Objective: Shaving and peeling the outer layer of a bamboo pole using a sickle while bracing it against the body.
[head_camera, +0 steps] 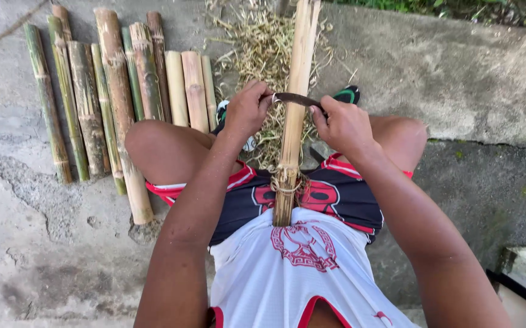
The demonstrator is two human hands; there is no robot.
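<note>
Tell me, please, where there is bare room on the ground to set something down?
Bare concrete lies below the row of bamboo poles, left of the knee. Crowded: shavings around the bamboo pole both hands work.

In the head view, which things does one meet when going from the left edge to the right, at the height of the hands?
Row of bamboo poles on the concrete → left hand → upright bamboo pole with the curved blade across it → right hand → concrete step.
</note>
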